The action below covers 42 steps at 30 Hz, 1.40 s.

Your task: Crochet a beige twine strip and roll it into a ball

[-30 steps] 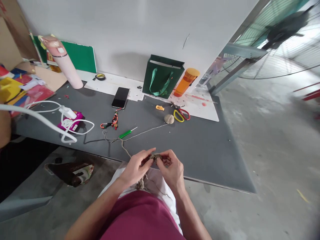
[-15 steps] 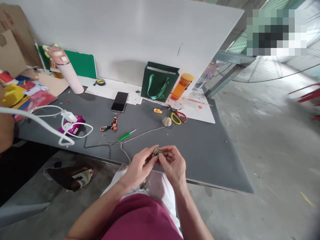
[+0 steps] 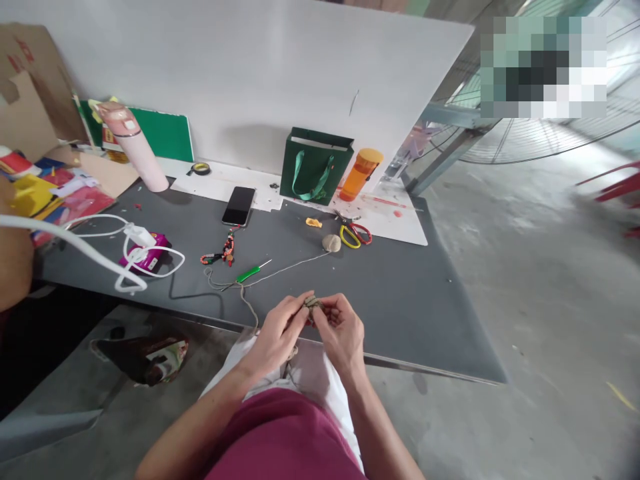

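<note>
Both my hands are up at the table's front edge, pinching a small knotted brown cord [image 3: 313, 304] between their fingertips. My left hand [image 3: 279, 331] holds it from the left, and my right hand [image 3: 342, 332] from the right. A tail of the cord [image 3: 249, 312] runs from my hands to a loop on the grey table [image 3: 400, 313]. Farther up the table, a thin strand [image 3: 285, 272] stretches to a ball of twine [image 3: 331, 243]. A green-handled awl [image 3: 249, 273] lies beside that strand, out of reach of my fingers.
Yellow-and-red scissors [image 3: 355, 235], a black phone [image 3: 239, 206], a beaded strap [image 3: 223, 251] and a pink power strip [image 3: 149, 261] with white cables lie on the table. A green gift bag [image 3: 313, 167] and orange bottle [image 3: 361, 175] stand behind. Another person's arm [image 3: 14, 253] shows far left.
My hands have drawn closer around the knot, which now sits tucked between my fingertips. The knotted cord hanging below my hands a second ago is now mostly hidden. The view has tilted slightly.
</note>
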### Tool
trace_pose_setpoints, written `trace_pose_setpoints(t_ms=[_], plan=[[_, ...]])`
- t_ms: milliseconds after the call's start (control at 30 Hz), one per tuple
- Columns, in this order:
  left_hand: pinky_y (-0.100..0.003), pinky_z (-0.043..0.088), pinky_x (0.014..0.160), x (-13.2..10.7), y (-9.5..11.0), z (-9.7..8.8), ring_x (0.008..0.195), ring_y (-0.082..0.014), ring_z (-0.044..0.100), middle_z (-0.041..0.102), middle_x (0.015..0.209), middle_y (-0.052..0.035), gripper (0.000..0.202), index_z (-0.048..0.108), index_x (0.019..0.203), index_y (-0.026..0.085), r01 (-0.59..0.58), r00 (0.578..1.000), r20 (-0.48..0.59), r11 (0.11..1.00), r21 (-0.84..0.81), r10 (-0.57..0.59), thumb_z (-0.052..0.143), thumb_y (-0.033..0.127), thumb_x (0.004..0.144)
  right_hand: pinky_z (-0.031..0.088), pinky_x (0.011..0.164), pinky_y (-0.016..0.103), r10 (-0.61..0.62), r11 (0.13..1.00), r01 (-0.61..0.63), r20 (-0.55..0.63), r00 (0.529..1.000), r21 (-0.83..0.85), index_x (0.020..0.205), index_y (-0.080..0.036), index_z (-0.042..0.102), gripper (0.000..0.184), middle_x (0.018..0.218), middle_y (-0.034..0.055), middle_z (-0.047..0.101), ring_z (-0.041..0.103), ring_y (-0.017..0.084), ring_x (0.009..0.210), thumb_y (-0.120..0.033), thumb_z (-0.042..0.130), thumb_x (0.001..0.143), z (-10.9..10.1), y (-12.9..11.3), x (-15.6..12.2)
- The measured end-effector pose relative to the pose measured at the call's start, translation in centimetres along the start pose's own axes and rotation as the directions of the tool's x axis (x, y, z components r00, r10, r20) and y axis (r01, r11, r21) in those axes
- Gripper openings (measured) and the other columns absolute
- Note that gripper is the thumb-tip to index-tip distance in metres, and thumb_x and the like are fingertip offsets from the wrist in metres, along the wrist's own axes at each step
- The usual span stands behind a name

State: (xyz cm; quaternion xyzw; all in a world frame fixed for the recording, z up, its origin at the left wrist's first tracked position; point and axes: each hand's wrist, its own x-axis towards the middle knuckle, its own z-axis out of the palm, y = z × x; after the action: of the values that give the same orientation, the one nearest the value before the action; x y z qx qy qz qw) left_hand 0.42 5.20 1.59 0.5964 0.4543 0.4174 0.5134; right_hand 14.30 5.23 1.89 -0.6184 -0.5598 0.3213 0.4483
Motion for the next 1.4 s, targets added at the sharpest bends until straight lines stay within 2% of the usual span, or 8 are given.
trace_pose_setpoints(t_ms=[167, 300, 567, 767, 967, 1100, 1233, 1400], plan=[[-0.031, 0.051, 0.088, 0.3, 0.1, -0.2, 0.098, -0.0216, 0.066, 0.071, 0.104, -0.0096, 0.034, 0.071, 0.122, 0.017, 0.012, 1.000, 0.005, 1.000, 0.024, -0.012, 0.048, 0.027, 0.099, 0.053, 0.058, 0.027, -0.249, 0.950, 0.242, -0.008, 0.968, -0.198, 0.082, -0.022, 0.061, 0.005, 0.072, 0.0021, 0.067, 0.061, 0.016, 0.059, -0.025, 0.056, 0.082, -0.1, 0.0, 0.0], [-0.030, 0.050, 0.079, 0.6, 0.4, -0.8, 0.086, -0.0198, 0.063, 0.070, 0.091, -0.0070, 0.031, 0.076, 0.112, 0.018, 0.021, 0.998, 0.059, 0.997, 0.077, -0.026, 0.051, 0.027, 0.097, 0.052, 0.060, 0.025, -0.340, 0.903, 0.353, 0.095, 0.936, -0.246, 0.090, -0.022, 0.064, 0.017, 0.080, 0.0024, 0.069, 0.062, 0.015, 0.062, -0.016, 0.050, 0.081, -0.6, -0.3, 0.3], [-0.031, 0.053, 0.083, 0.4, 0.0, 0.1, 0.100, -0.0221, 0.066, 0.071, 0.113, -0.0112, 0.043, 0.065, 0.135, 0.018, 0.134, 0.991, 0.032, 0.984, -0.119, -0.132, 0.055, 0.037, 0.097, 0.056, 0.058, 0.027, -0.064, 0.995, 0.057, -0.081, 0.995, -0.083, 0.080, -0.023, 0.061, 0.008, 0.068, 0.0009, 0.073, 0.067, 0.016, 0.055, -0.031, 0.059, 0.080, -0.2, -0.4, 0.5], [-0.035, 0.055, 0.087, 0.8, -0.3, 0.1, 0.099, -0.0237, 0.068, 0.076, 0.114, -0.0127, 0.043, 0.074, 0.121, 0.016, 0.174, 0.985, 0.046, 0.941, -0.289, -0.168, 0.061, 0.047, 0.094, 0.054, 0.059, 0.029, -0.088, 0.991, 0.079, -0.080, 0.993, -0.107, 0.077, -0.023, 0.063, 0.012, 0.068, 0.0018, 0.071, 0.065, 0.017, 0.059, -0.034, 0.061, 0.081, -0.4, -0.7, 0.4], [-0.038, 0.053, 0.099, 0.5, -0.3, 0.6, 0.114, -0.0258, 0.067, 0.071, 0.130, -0.0142, 0.050, 0.063, 0.137, 0.016, 0.150, 0.988, 0.009, 0.956, -0.253, -0.152, 0.060, 0.043, 0.095, 0.056, 0.062, 0.029, -0.026, 0.998, 0.023, -0.061, 0.998, -0.060, 0.081, -0.022, 0.063, 0.012, 0.072, 0.0026, 0.073, 0.067, 0.017, 0.062, -0.033, 0.060, 0.083, 0.1, -0.4, 0.3], [-0.036, 0.051, 0.100, 0.5, -0.3, 0.7, 0.113, -0.0247, 0.066, 0.071, 0.125, -0.0145, 0.042, 0.065, 0.133, 0.015, 0.084, 0.996, -0.027, 0.984, -0.156, -0.089, 0.052, 0.035, 0.099, 0.055, 0.060, 0.029, -0.089, 0.990, 0.084, -0.043, 0.995, -0.117, 0.083, -0.022, 0.060, 0.009, 0.072, 0.0027, 0.070, 0.066, 0.017, 0.061, -0.031, 0.057, 0.084, 0.1, -0.2, 0.4], [-0.034, 0.053, 0.093, 1.0, -0.2, -0.4, 0.101, -0.0233, 0.067, 0.075, 0.113, -0.0118, 0.035, 0.071, 0.123, 0.015, 0.077, 0.994, 0.077, 0.994, -0.077, -0.071, 0.050, 0.029, 0.099, 0.054, 0.062, 0.028, -0.230, 0.946, 0.239, 0.068, 0.971, -0.218, 0.098, -0.022, 0.063, 0.017, 0.086, 0.0054, 0.072, 0.066, 0.017, 0.067, -0.022, 0.054, 0.083, -0.7, -0.3, 0.7], [-0.034, 0.052, 0.088, 1.2, -0.3, -1.2, 0.097, -0.0230, 0.067, 0.076, 0.108, -0.0100, 0.036, 0.071, 0.126, 0.017, 0.090, 0.984, 0.155, 0.995, -0.042, -0.083, 0.055, 0.031, 0.097, 0.052, 0.060, 0.026, -0.273, 0.911, 0.305, 0.146, 0.951, -0.278, 0.085, -0.023, 0.065, 0.014, 0.077, 0.0029, 0.071, 0.066, 0.017, 0.065, -0.018, 0.053, 0.083, -1.3, -0.6, 0.8]])
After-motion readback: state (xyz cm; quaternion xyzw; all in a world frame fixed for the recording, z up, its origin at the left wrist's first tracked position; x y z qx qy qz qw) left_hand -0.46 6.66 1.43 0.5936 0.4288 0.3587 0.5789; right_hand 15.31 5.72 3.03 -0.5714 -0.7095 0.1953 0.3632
